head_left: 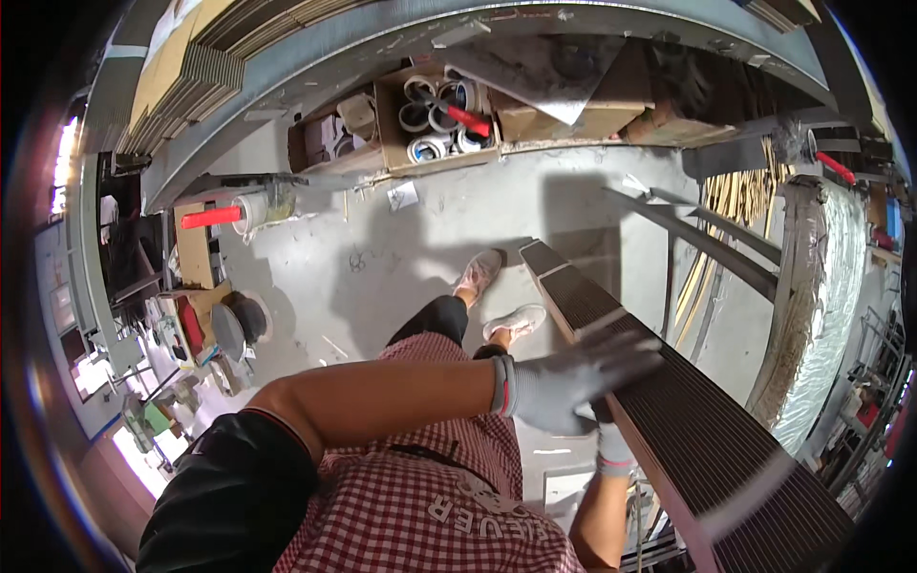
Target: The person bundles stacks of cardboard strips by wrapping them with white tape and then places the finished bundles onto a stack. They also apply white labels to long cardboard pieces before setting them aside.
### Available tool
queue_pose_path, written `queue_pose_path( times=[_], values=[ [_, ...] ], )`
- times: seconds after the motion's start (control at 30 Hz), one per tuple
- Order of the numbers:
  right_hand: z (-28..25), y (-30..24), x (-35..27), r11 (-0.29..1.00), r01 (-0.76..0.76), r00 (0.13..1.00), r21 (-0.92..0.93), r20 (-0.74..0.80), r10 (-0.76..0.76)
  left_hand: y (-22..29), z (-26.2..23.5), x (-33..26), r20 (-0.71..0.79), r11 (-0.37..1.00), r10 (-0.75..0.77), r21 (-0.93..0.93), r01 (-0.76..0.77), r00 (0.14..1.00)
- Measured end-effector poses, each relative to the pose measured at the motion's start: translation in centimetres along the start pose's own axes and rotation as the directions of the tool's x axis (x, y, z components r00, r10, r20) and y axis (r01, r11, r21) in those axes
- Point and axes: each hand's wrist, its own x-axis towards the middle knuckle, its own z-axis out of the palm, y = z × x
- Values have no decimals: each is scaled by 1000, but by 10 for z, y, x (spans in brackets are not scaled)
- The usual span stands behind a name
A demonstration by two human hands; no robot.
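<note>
A long dark bundle with fine lengthwise ridges (688,401) and pale wood-coloured sides slants from beyond my feet to the lower right. Light bands cross it at several places. Reaching across my body, my left hand (573,382), in a grey glove, lies over the bundle's near-left edge. Its fingers are stretched out over the ridged top, slightly blurred, and nothing shows in them. Below it is my right hand (614,447), gloved too, against the bundle's left side. The left hand and the bundle hide its fingers, so its grip does not show.
Ahead, under a grey metal beam (334,91), a cardboard box (390,124) holds white rolls. A red-handled tape dispenser (215,218) sits at left. To the right are metal bars (707,239), thin wooden strips (731,244) and a tall plastic-wrapped stack (821,306).
</note>
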Motion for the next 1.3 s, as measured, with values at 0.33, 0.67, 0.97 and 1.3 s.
queue_pose_path(
  times=[0.33, 0.67, 0.97, 1.3],
  values=[
    [-247, -86, -108, 870, -1, 833, 493, -481, 274, 195, 96, 29, 226, 696, 614, -608, -383, 756],
    [-280, -148, -228, 945, 29, 251, 327, -917, 310, -62, 31, -39, 507, 998, -4, -51, 35, 862],
    [-184, -147, -223, 927, 35, 260, 374, -899, 353, 199, -6, 25, -10, 692, 573, -530, -491, 819],
    [-175, -148, -191, 947, 38, 373, 318, -884, 282, 234, 18, 39, 31, 746, 485, -536, -395, 874]
  ],
)
